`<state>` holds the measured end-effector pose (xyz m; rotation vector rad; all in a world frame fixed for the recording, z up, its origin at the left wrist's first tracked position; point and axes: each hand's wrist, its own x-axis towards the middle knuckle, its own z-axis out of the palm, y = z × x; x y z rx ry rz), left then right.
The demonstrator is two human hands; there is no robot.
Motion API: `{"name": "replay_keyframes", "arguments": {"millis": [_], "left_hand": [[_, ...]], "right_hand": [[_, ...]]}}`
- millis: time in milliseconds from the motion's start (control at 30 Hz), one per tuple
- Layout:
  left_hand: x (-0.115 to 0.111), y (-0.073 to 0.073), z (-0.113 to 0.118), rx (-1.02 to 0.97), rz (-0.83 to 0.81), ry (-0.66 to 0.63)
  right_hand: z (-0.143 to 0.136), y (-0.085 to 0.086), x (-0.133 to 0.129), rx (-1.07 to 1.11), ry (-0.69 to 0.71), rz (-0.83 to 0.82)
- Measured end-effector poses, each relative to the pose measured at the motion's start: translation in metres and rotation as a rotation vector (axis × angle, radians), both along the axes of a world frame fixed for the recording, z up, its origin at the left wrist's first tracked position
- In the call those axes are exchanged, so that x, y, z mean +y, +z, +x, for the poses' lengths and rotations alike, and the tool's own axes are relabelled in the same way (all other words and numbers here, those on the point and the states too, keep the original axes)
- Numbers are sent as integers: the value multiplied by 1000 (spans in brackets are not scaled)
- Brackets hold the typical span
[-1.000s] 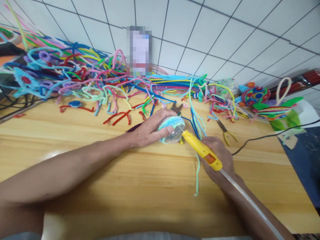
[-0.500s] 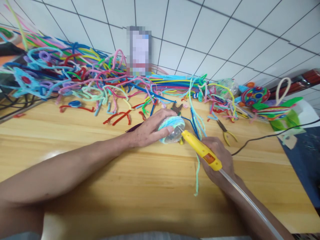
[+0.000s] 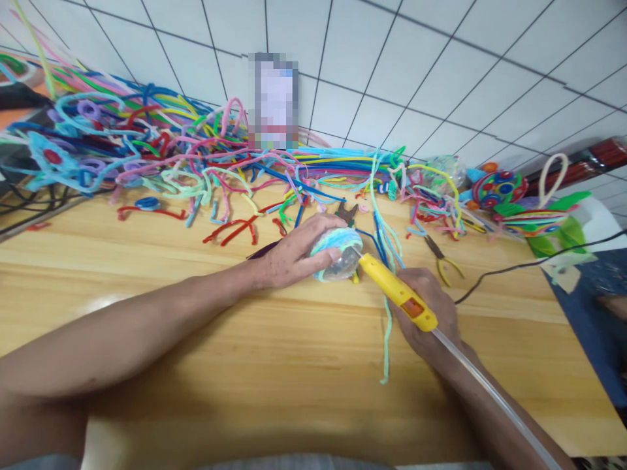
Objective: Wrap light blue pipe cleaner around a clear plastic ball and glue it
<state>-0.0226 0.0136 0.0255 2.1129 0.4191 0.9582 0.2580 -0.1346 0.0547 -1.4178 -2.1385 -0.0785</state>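
My left hand (image 3: 301, 249) grips a clear rounded piece (image 3: 345, 262) partly wrapped in blue and pale green fuzzy stems, low over the wooden table. In my right hand (image 3: 431, 307) is a yellow glue gun (image 3: 396, 287), with a clear glue stick (image 3: 490, 388) coming out of its back end. The gun's tip is at the right side of the rounded piece; whether they touch I cannot tell. Long pale green and blue stems (image 3: 386, 236) run beside my right hand, and one green end (image 3: 386, 346) hangs below it.
A heap of coloured fuzzy stems (image 3: 161, 140) lies along the tiled wall. Yellow-handled pliers (image 3: 443, 260) and a black cable (image 3: 514, 266) are on the right. Dark-jawed pliers (image 3: 347, 213) sit behind my left hand. A phone (image 3: 274, 101) leans on the wall. Decorated crafts (image 3: 499, 188) stand at the back right.
The glue gun in my right hand has shifted very slightly to the right. My left hand and the rounded piece look unmoved.
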Motion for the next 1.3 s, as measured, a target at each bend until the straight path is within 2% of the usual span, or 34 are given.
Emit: {"name": "replay_keyframes", "arguments": {"millis": [500, 633, 733, 800, 900, 967, 1067, 1200, 1300], "left_hand": [[-1, 2, -1, 0, -20, -5], [0, 2, 0, 8, -24, 1], [0, 2, -1, 31, -29, 9], [0, 1, -1, 44, -30, 13], [-1, -1, -2, 50, -30, 23], [0, -2, -2, 43, -34, 36], [1, -4, -2, 1, -26, 34], [3, -7, -2, 4, -24, 25], [3, -8, -2, -2, -24, 33]], "right_hand": [[-1, -1, -1, 13, -34, -6], [-3, 3, -2, 167, -59, -27], [5, 11, -1, 335, -111, -117], [20, 17, 1, 454, -232, -153], [56, 21, 6, 602, -454, -80], [87, 22, 6, 628, -598, -56], [133, 19, -1, 587, -835, -121], [176, 3, -16, 502, -970, -134], [196, -13, -19, 394, -978, -183]]}}
